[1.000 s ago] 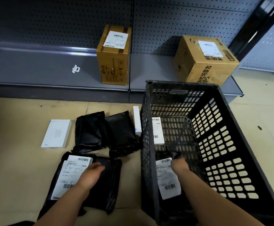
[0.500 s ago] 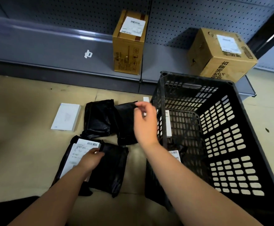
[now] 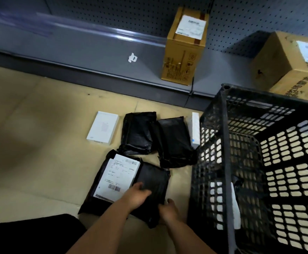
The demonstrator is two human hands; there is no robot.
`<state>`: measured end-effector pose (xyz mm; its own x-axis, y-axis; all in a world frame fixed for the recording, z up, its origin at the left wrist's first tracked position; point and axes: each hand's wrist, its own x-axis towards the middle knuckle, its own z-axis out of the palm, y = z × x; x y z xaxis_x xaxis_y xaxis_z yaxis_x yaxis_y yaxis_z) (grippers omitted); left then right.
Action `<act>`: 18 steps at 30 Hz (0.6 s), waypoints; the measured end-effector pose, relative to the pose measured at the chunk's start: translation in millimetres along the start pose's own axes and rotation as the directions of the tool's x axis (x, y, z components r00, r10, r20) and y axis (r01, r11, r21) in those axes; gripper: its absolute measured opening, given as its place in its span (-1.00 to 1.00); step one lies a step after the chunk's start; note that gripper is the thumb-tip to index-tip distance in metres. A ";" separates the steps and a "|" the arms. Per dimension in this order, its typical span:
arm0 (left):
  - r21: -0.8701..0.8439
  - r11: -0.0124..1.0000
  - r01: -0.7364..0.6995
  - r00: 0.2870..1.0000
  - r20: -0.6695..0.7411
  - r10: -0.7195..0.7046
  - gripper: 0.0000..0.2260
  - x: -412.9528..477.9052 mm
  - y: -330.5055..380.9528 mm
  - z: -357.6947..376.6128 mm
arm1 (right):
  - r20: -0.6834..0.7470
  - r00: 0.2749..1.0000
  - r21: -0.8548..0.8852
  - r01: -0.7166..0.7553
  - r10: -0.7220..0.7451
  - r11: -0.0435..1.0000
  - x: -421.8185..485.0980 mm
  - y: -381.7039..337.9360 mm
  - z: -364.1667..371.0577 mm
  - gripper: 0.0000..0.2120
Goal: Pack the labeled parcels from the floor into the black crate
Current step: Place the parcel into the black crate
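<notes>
A large black parcel with a white shipping label lies on the floor at the near centre. My left hand sits on top of it, fingers bent into the black plastic beside the label. My right hand grips the parcel's near right edge, thumb on top. The black crate stands right of the parcel, and a labeled parcel lies inside on its bottom. Two smaller black parcels lie side by side further back.
A flat white box lies left of the black parcels, and a narrow white box lies against the crate's left wall. Two labeled cardboard boxes stand on the low grey shelf behind.
My right hand came out of the crate, passed over the small black parcels and dropped to the large parcel's near right edge. My left hand slid from the label onto the black plastic.
</notes>
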<state>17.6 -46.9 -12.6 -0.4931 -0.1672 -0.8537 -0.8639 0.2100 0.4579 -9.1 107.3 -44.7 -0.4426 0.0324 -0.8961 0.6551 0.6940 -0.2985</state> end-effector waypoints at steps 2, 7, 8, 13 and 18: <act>0.028 1.000 0.015 1.000 0.007 -0.015 -0.28 0.9 -10.8 4.5 | -0.004 1.000 0.033 0.005 -0.005 0.999 29.6 15.3 11.5 -0.35; 0.035 0.999 -0.003 1.000 -0.025 0.004 -0.13 13.6 -17.6 7.4 | 0.032 0.999 0.126 0.033 -0.038 0.991 44.0 6.8 19.8 -0.91; 0.033 0.999 -0.008 1.000 -0.018 0.008 -0.14 13.4 -14.0 7.7 | 0.043 0.998 0.130 0.030 -0.036 0.991 32.5 -2.6 16.9 -0.88; 0.124 0.992 0.007 1.000 -0.022 -0.005 -0.12 19.9 -10.9 4.5 | 0.087 0.996 0.216 -0.021 0.002 0.976 8.0 -15.0 11.1 -0.86; 0.098 0.995 0.029 0.999 0.032 -0.032 -0.12 10.1 -8.3 1.6 | -0.052 0.999 0.150 0.023 -0.015 0.988 -4.1 -29.0 10.1 -0.87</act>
<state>19.9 -48.8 -25.5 -0.4615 -0.1431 -0.8755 -0.8635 0.2988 0.4063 -20.1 79.8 -35.7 -0.4837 0.0595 -0.8732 0.7295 0.5786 -0.3647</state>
